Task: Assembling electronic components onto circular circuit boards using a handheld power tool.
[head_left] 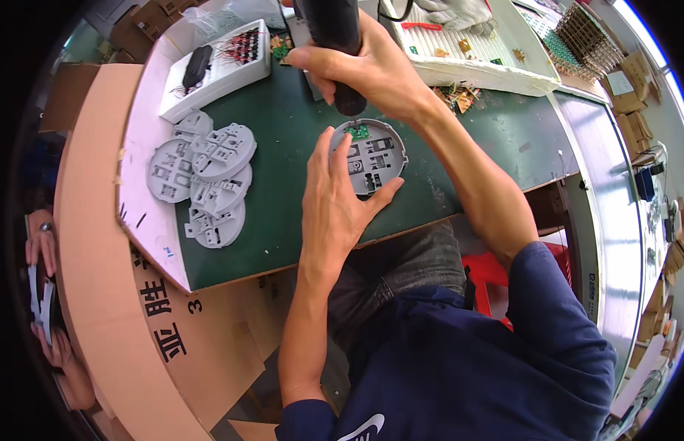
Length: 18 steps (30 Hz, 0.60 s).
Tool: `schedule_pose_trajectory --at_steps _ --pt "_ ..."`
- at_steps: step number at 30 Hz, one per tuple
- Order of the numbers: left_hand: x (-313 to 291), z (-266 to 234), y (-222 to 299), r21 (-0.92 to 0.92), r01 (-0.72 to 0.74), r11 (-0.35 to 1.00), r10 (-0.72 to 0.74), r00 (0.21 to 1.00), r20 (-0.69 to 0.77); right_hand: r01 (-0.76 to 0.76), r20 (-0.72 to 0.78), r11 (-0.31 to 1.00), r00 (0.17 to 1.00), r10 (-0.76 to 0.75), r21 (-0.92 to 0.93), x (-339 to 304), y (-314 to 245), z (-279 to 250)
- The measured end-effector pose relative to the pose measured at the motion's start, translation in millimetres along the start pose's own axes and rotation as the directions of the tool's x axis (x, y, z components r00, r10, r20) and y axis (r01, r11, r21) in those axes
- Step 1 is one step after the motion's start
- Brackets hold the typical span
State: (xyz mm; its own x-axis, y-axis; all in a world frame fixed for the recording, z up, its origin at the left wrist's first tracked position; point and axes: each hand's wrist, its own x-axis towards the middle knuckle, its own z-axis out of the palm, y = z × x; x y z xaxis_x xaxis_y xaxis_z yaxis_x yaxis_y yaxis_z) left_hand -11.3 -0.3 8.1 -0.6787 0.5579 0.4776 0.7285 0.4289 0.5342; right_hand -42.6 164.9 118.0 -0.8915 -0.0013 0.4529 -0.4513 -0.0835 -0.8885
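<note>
My right hand (371,70) is wrapped round a black electric screwdriver (331,29), held upright with its tip pointing down. Under that tip, a small green circuit board (358,132) sits inside a round grey plastic housing (371,165), near its far rim. With fingers and thumb spread, my left hand (338,180) steadies the housing's left and near sides against the green tabletop. Whether the tip touches a screw is too small to tell. Left of my hands lies an overlapping pile of similar round grey housings (223,151).
A white foam tray (246,70) at the back left holds red-and-black wired parts and a black object. At the back right stands a larger white foam box (496,77) with gloves and small boards. Loose boards (459,97) lie before it. Cardboard (92,220) lines the left side.
</note>
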Motion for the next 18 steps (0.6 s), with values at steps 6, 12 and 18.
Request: schedule_pose_trajectory --at_steps 6,12,18 --pt "23 -52 -19 -0.021 0.007 1.000 -0.005 0.997 0.082 -0.070 -0.026 0.983 0.997 0.066 -0.173 11 -7 -13" --pt "92 -140 -98 0.541 0.198 0.817 -0.371 0.899 0.231 0.054 -0.021 0.971 0.998 -0.060 -0.233 24 -7 -5" --pt "100 -140 -108 0.617 0.269 0.740 -0.565 0.747 0.352 -0.034 -0.063 0.598 0.998 -0.027 -0.801 -49 1 4"
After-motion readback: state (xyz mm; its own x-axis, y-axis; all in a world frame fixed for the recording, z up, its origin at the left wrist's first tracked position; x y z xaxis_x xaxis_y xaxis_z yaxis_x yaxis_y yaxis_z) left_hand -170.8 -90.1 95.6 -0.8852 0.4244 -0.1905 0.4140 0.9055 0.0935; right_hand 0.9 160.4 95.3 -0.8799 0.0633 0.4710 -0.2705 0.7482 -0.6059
